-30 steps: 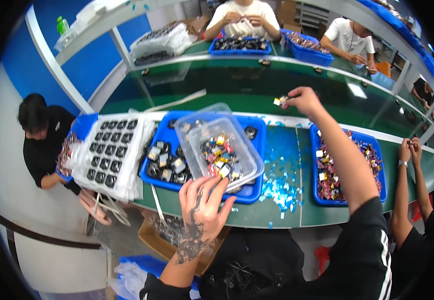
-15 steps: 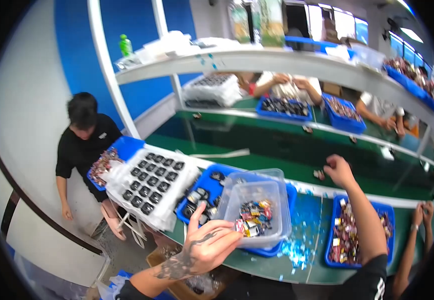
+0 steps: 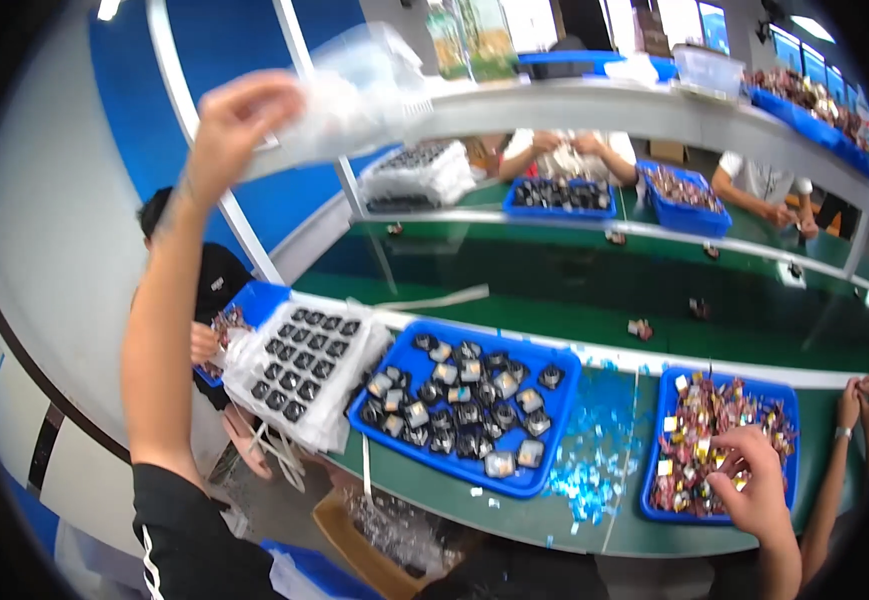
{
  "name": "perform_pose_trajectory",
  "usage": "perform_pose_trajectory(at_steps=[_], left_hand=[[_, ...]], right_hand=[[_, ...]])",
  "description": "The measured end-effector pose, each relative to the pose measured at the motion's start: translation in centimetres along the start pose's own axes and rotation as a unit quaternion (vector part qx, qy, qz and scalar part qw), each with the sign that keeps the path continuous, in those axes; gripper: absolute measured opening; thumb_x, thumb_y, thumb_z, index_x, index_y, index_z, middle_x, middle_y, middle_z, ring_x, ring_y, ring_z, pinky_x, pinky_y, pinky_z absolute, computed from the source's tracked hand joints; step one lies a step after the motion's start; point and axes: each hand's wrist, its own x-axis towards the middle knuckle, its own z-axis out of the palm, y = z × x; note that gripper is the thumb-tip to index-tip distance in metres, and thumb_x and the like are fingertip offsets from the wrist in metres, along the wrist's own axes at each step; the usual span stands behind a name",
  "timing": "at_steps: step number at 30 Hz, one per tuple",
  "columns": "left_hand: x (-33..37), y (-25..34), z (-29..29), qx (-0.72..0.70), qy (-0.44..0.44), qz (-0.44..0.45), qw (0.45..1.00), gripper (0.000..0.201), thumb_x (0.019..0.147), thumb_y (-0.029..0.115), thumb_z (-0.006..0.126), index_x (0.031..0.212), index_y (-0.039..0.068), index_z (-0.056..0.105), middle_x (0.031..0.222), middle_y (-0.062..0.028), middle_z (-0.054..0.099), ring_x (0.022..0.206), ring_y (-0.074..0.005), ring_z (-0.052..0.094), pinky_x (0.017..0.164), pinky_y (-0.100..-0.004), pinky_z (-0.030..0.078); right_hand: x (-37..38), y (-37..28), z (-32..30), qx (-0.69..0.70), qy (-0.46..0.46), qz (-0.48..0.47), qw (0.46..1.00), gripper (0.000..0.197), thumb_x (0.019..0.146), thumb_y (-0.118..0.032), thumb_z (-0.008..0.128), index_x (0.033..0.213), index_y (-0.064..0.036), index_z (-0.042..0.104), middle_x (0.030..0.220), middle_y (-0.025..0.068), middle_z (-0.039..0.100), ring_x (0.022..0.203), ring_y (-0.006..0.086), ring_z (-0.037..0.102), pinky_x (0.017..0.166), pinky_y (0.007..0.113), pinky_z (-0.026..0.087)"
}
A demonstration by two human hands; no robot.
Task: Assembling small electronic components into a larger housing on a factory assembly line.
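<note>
My left hand is raised high at the left end of the shelf. Its fingers are closed on the edge of a translucent plastic tub, which is blurred. Low on the right, my right hand hovers over a blue tray heaped with small reddish-brown parts with white and yellow pieces. Thumb and forefinger are bent but apart, with nothing visible between them. A second blue tray of round black parts, several with pale squares, lies to the left on the green bench.
Blue film scraps litter the bench between the trays. White stacked trays of black parts stand left, beside a person in black. Small parts sit on the green conveyor. Co-workers' hands are at the right edge; others work across.
My left hand has carried the tub up from the black-parts tray to the shelf, uncovering that tray. My right hand has come back from the conveyor to the reddish-brown parts.
</note>
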Motion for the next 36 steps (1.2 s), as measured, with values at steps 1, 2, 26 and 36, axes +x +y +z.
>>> perform_pose_trajectory(at_steps=[1, 2, 26, 36], left_hand=[[1.3, -0.8, -0.7, -0.074, 0.02, -0.028, 0.997, 0.027, 0.089, 0.014, 0.067, 0.11, -0.003, 0.066, 0.102, -0.0077, 0.068, 0.093, -0.0113, 0.062, 0.083, -0.0251, 0.049], [2.9, -0.3, -2.3, -0.092, 0.025, -0.017, 0.995, 0.028, 0.092, 0.015, 0.065, 0.113, -0.003, 0.065, 0.102, -0.0075, 0.068, 0.094, -0.0107, 0.062, 0.084, -0.0238, 0.049], [7.6, -13.3, 8.7, 0.354, 0.024, 0.01, 0.935, 0.065, 0.082, 0.004, 0.059, 0.144, 0.014, 0.04, 0.139, -0.0155, 0.049, 0.128, -0.033, 0.047, 0.11, -0.0407, 0.034], [-20.9, 7.2, 26.3, 0.004, -0.172, -0.106, 0.979, 0.031, 0.082, 0.012, 0.069, 0.113, 0.008, 0.065, 0.125, -0.02, 0.058, 0.122, -0.0374, 0.05, 0.105, -0.0435, 0.039]], right_hand=[[-1.4, 0.3, 0.2, -0.02, 0.026, -0.008, 0.999, 0.04, 0.067, 0.01, 0.066, 0.105, 0.0001, 0.06, 0.101, 0.0126, 0.055, 0.069, 0.0144, 0.06, 0.06, 0.024, 0.048], [-3.1, 0.5, 0.2, -0.019, 0.045, -0.013, 0.999, 0.041, 0.066, 0.01, 0.066, 0.105, -0.0001, 0.06, 0.101, 0.0124, 0.055, 0.066, 0.0148, 0.057, 0.06, 0.024, 0.047], [-15.5, 3.7, -1.9, -0.046, 0.181, 0.1, 0.977, 0.029, 0.071, 0.007, 0.069, 0.099, 0.0004, 0.065, 0.09, 0.0135, 0.063, 0.075, 0.0223, 0.063, 0.067, 0.03, 0.05], [-6.2, 9.7, -1.3, -0.182, 0.156, 0.081, 0.968, 0.033, 0.08, 0.0, 0.066, 0.112, -0.0001, 0.06, 0.107, 0.0176, 0.061, 0.096, 0.0356, 0.06, 0.083, 0.039, 0.048]])
